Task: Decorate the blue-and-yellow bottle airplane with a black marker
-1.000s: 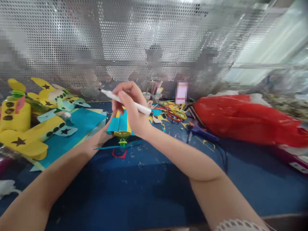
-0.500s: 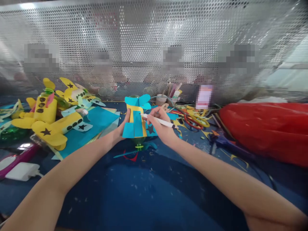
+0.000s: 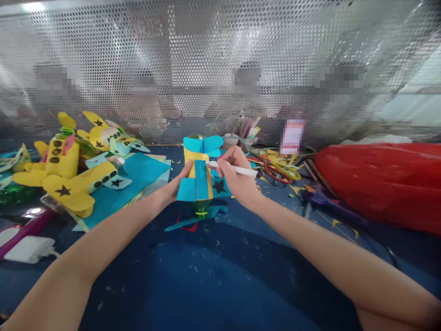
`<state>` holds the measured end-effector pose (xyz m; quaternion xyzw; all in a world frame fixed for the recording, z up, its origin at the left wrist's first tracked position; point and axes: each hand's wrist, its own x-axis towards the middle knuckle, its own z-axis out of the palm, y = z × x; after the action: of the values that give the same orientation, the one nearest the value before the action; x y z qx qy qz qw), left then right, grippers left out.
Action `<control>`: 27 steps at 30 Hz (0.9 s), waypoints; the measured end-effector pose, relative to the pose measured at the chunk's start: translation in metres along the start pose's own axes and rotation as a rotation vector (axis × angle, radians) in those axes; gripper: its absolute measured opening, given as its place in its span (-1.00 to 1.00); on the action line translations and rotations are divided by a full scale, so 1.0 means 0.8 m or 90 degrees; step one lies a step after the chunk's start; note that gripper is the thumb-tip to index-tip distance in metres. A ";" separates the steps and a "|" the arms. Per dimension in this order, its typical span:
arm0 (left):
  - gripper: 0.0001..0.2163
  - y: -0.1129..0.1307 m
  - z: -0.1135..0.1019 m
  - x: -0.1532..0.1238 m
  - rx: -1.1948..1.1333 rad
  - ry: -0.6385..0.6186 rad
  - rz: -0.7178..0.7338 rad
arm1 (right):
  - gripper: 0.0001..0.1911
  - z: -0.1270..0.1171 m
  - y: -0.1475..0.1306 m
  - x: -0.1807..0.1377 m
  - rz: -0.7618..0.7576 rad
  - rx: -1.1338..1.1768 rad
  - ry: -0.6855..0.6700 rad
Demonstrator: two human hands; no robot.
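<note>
In the middle of the head view is a toy plane [image 3: 200, 181] made from a green bottle, wrapped in yellow with blue paper wings and a dark star on the right wing. The bottle's neck [image 3: 201, 213] points towards me. My left hand [image 3: 181, 181] grips the plane's left side, its fingers partly hidden behind it. My right hand [image 3: 237, 177] is closed around a white marker pen [image 3: 245, 171]. The pen's tip rests at or just over the upper end of the blue strip on the plane's body; I cannot tell whether it touches.
Several yellow toy planes [image 3: 69, 191] lie at left on blue paper sheets [image 3: 148, 172]. A purple tool [image 3: 27, 230] and a white plug [image 3: 31, 249] are nearer. A red bag [image 3: 379, 184], a purple glue gun [image 3: 324, 204] and paper scraps [image 3: 280, 165] sit at right. Behind stands a perforated metal screen [image 3: 206, 55].
The plane and both hands have shifted slightly right in the view. The marker's tip has moved a little up along the blue strip. Both grips are unchanged.
</note>
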<state>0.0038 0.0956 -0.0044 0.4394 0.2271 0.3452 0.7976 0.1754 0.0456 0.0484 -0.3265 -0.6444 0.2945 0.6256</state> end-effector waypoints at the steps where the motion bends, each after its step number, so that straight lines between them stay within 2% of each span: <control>1: -0.44 0.000 0.000 -0.001 -0.002 -0.010 0.001 | -0.75 0.000 0.000 0.000 0.002 -0.001 -0.001; 4: -0.45 0.001 0.005 -0.006 0.002 -0.019 0.010 | -0.75 -0.001 0.002 0.001 0.006 -0.007 -0.005; 13: -0.42 0.003 0.014 -0.004 -0.006 0.041 -0.005 | -0.80 0.000 0.005 0.001 0.017 -0.024 -0.015; 17: -0.45 0.004 0.023 -0.010 0.014 0.041 0.029 | -0.79 -0.001 0.008 0.000 0.009 -0.064 -0.026; 22: -0.43 0.007 0.028 -0.011 0.038 0.081 0.019 | -0.78 -0.001 0.006 -0.002 0.010 -0.053 -0.053; 27: -0.45 0.007 0.026 -0.012 0.024 0.052 0.028 | -0.77 0.001 0.002 -0.003 0.002 -0.035 -0.095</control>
<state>0.0094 0.0789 0.0116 0.4451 0.2564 0.3760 0.7713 0.1750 0.0442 0.0457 -0.3219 -0.6963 0.3014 0.5664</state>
